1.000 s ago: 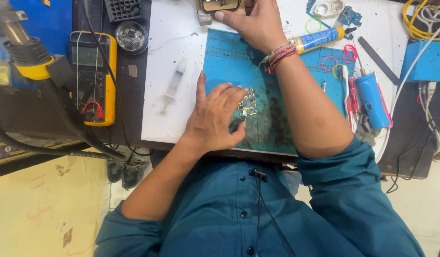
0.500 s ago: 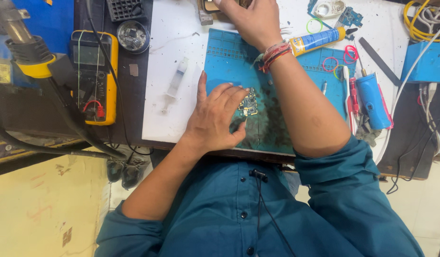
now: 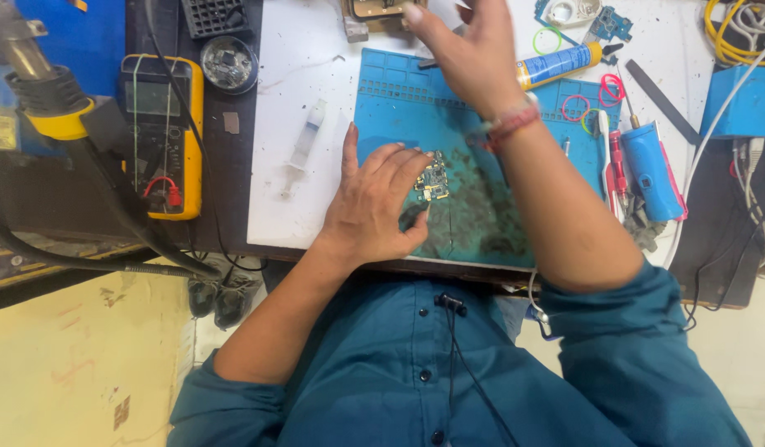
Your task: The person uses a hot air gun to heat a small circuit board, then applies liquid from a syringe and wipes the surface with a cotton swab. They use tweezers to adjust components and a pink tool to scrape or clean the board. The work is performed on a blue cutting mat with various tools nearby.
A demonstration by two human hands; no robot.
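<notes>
My left hand [image 3: 374, 207] lies on a blue work mat [image 3: 399, 99], its fingertips pinning down a small circuit board [image 3: 433, 177]. My right hand [image 3: 469, 58] hovers over the mat's far edge, back towards me, one finger stretched to the left. A red thread band sits on its wrist. A thin dark tool tip [image 3: 428, 63] pokes out from under this hand; I cannot tell whether the hand holds it. Just beyond lies an opened phone frame [image 3: 378, 10].
A yellow multimeter [image 3: 163, 136] and a hot-air gun [image 3: 43, 99] with its black hose sit at the left. A syringe [image 3: 304, 145] lies on the white sheet. A blue tube [image 3: 556, 66], rubber bands [image 3: 574, 108], a blue handled tool [image 3: 651, 170] and yellow cable [image 3: 734, 33] crowd the right.
My right hand has lifted off the phone frame at the top and drawn back a little to the right. The left hand stays on the circuit board.
</notes>
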